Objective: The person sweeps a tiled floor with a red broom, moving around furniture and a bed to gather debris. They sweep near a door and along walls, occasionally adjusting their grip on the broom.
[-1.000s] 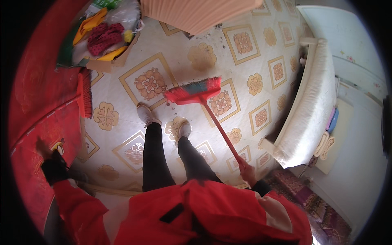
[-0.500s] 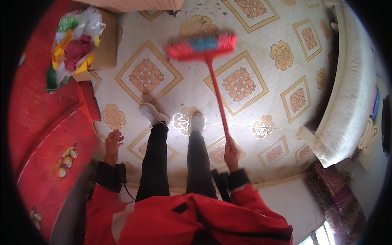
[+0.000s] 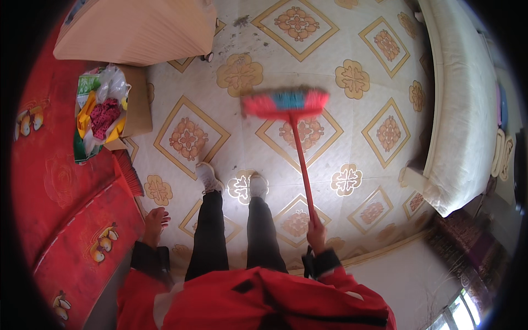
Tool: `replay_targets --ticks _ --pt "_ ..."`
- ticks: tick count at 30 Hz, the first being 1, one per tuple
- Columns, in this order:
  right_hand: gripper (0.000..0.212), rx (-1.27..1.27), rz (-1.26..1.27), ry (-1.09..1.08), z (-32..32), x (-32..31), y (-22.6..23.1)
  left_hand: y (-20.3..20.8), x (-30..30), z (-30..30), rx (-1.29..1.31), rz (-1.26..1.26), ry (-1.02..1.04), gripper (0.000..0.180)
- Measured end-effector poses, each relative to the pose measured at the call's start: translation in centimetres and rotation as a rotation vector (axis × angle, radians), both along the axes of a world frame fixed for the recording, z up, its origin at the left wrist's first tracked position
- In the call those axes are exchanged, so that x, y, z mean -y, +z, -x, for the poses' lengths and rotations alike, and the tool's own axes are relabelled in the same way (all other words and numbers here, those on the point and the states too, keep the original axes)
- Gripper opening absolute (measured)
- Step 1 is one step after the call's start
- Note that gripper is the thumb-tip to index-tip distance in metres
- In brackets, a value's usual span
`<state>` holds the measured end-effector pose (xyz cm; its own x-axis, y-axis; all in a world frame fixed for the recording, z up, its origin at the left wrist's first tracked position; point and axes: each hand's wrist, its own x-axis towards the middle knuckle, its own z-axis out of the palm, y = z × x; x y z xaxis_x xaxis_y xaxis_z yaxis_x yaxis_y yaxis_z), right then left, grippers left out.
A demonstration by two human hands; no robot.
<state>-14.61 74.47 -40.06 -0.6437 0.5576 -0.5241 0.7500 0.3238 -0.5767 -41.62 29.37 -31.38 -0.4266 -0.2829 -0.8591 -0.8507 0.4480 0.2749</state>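
My right hand [image 3: 316, 235] is closed round the red handle of a broom [image 3: 305, 173]. The handle slants away from me to a wide head with red and blue bristles, slightly blurred, low over or on the patterned floor [image 3: 366, 170] ahead of my feet. Grey dust and crumbs [image 3: 242, 22] lie on the floor farther off. On the other side, my left hand [image 3: 155, 224] hangs with loosely bent fingers apart and holds nothing. Beside it is the edge of a red printed cover.
At the left stands a cardboard box [image 3: 138, 102] with bags and a pink cloth. A second brush [image 3: 127, 173] with dark bristles lies near it. Far left is a peach-coloured piece on casters [image 3: 137, 33]. A white padded bed or seat [image 3: 462, 115] runs along the right.
The broom head has come nearer to me and a little to the right. My view has shifted, so more of the peach piece and the dust shows. The left hand stays free.
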Motion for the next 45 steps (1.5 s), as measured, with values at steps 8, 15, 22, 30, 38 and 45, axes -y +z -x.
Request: replay_targets --ticks 8,15,22,30,38,45 --pt "0.047 -0.305 -0.078 0.023 12.3 -5.9 -5.8 2.9 -2.8 2.8 -0.071 -0.142 -0.009 0.029" --pt "0.044 0.203 0.176 -0.155 2.7 -2.6 4.4 -1.2 -3.5 4.5 0.080 -0.014 0.044 0.029" --pt "0.041 -0.235 0.033 -0.137 16.7 -7.6 -4.5 -5.3 -6.7 13.0 0.085 -0.130 -0.059 0.029" --pt "0.044 0.333 0.099 -0.287 2.4 -5.9 10.0 -4.1 -14.5 21.7 0.124 -0.153 -0.251 0.035" --pt "0.041 0.046 0.055 -0.315 5.4 -13.6 1.1 -5.9 -20.9 23.0 0.211 -0.097 -0.355 0.033" --pt "0.042 -0.287 0.040 -0.084 23.6 -32.1 -9.3 -3.6 -30.3 24.4 0.063 -0.117 -0.359 0.033"
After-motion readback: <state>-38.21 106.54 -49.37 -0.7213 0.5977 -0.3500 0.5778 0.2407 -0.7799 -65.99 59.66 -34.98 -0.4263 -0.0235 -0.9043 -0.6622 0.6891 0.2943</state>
